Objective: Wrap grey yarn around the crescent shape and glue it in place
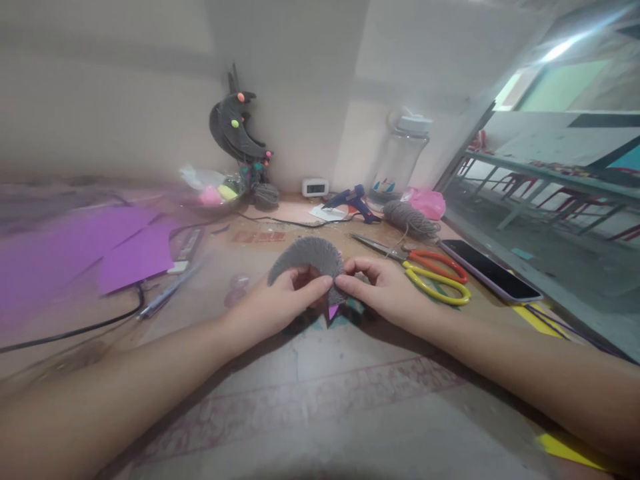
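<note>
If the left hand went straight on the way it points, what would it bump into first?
Probably the right hand, just ahead of the left hand at the gray crescent both hold. Whether the two hands touch is hard to tell.

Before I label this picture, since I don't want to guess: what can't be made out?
- Head view: part of the gray crescent, hidden by the fingers pinching it.
- Head view: the digits on the small white clock, too small and blurred.
- Head view: the purple paper's far left, blurred and cut off by the edge.
- Head view: the small things across the room, too small and blurred.
</note>
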`<state>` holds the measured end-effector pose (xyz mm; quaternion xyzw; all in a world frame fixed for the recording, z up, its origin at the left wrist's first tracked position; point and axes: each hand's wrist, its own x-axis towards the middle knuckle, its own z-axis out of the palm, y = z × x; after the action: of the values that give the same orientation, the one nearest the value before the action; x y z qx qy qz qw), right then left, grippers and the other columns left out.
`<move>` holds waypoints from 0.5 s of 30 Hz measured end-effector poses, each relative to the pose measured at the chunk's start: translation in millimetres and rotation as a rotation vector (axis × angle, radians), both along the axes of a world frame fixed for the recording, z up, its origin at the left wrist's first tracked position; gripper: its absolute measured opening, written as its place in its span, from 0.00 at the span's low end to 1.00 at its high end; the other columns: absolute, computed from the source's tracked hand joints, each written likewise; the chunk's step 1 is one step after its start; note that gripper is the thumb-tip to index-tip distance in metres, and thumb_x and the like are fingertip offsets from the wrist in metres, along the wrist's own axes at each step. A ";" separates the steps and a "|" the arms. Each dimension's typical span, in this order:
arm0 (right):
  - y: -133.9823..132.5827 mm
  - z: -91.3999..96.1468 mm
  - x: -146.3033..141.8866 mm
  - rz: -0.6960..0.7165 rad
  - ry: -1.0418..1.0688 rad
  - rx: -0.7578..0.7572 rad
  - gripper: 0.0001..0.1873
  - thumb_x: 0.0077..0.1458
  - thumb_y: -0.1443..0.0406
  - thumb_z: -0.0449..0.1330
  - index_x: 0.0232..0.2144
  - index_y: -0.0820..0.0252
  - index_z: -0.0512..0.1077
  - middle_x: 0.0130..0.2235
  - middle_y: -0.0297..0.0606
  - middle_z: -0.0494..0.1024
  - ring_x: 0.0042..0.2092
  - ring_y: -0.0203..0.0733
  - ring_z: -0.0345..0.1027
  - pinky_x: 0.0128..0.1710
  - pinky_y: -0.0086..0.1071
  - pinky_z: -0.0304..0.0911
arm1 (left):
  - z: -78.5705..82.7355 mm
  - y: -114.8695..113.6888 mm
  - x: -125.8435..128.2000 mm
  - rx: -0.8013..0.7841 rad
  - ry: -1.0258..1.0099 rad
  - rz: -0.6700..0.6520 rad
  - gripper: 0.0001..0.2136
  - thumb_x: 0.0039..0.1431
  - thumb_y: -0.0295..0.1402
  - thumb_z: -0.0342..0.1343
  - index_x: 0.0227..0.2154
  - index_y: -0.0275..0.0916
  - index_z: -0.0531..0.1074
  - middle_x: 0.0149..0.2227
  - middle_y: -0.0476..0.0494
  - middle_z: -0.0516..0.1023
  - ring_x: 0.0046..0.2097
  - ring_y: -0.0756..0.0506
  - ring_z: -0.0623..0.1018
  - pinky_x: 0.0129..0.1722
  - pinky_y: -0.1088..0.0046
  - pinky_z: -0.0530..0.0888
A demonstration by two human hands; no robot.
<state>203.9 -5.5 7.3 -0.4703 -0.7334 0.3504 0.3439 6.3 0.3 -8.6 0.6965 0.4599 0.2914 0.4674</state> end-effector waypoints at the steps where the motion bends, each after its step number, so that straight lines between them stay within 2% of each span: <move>1: -0.5 0.4 -0.2 0.005 -0.008 0.003 0.13 0.55 0.57 0.59 0.26 0.60 0.70 0.25 0.30 0.68 0.27 0.33 0.59 0.28 0.28 0.55 | -0.2 0.3 -0.3 0.000 0.010 -0.006 0.19 0.57 0.51 0.52 0.28 0.40 0.73 0.28 0.49 0.77 0.31 0.48 0.74 0.30 0.74 0.66; 6: -2.6 2.7 0.6 0.062 -0.025 0.067 0.13 0.58 0.58 0.57 0.26 0.60 0.70 0.27 0.32 0.71 0.30 0.35 0.64 0.31 0.29 0.58 | 3.2 0.8 0.7 -0.057 0.081 0.034 0.19 0.56 0.52 0.52 0.27 0.40 0.73 0.28 0.49 0.77 0.28 0.48 0.73 0.28 0.74 0.65; 9: 4.3 3.0 5.2 0.060 0.006 0.099 0.16 0.62 0.58 0.52 0.31 0.61 0.74 0.31 0.35 0.75 0.35 0.37 0.69 0.37 0.30 0.62 | 12.0 -1.8 1.5 0.043 0.050 0.092 0.17 0.58 0.47 0.51 0.21 0.39 0.69 0.23 0.50 0.72 0.26 0.49 0.70 0.27 0.73 0.64; 11: 13.8 3.0 10.7 -0.011 0.032 0.147 0.15 0.62 0.59 0.52 0.35 0.61 0.74 0.31 0.35 0.76 0.36 0.37 0.69 0.38 0.31 0.62 | 20.3 -4.2 0.9 0.180 0.025 0.233 0.16 0.58 0.42 0.51 0.18 0.40 0.65 0.21 0.51 0.69 0.27 0.48 0.70 0.29 0.72 0.65; 13: 24.4 3.4 17.5 -0.089 0.025 0.203 0.11 0.60 0.61 0.54 0.37 0.61 0.74 0.30 0.34 0.75 0.34 0.37 0.69 0.37 0.31 0.62 | 28.5 -6.3 -0.5 0.221 0.004 0.400 0.16 0.59 0.37 0.48 0.17 0.41 0.61 0.20 0.51 0.65 0.28 0.47 0.69 0.30 0.73 0.65; 15: 33.2 4.6 24.0 -0.151 -0.042 0.256 0.09 0.58 0.63 0.56 0.37 0.61 0.74 0.32 0.34 0.76 0.33 0.37 0.68 0.35 0.31 0.62 | 33.6 -7.2 -2.1 0.290 0.040 0.430 0.17 0.59 0.33 0.46 0.14 0.41 0.59 0.20 0.50 0.63 0.30 0.47 0.69 0.33 0.73 0.65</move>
<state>227.9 27.7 12.0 -0.4836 -0.7416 0.2170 0.4111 4.1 -6.8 25.0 0.6480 0.5600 0.4333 0.2806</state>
